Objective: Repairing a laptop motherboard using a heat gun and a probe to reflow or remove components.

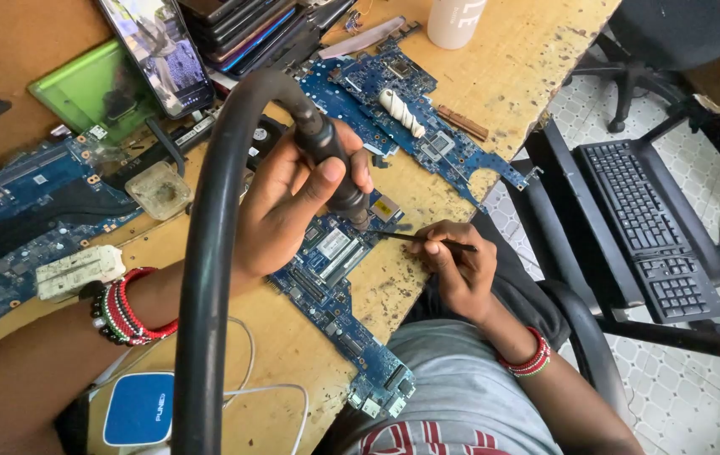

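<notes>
My left hand (288,198) grips the black handle of a hot-air tool (326,152), whose thick black hose (208,253) loops toward the camera. Its nozzle points down at a small metallic chip (385,208) on a blue circuit board (335,286) lying on the wooden bench. My right hand (461,265) holds thin black tweezers (415,238), their tips reaching left toward that chip. Both wrists wear red beaded bracelets.
A second blue board (410,118) lies further back, a third (15,211) at the left. A phone (158,50) leans on stacked laptops, beside a green tray (90,88). A white bottle (454,21) stands at the back. A black keyboard (646,227) sits to the right.
</notes>
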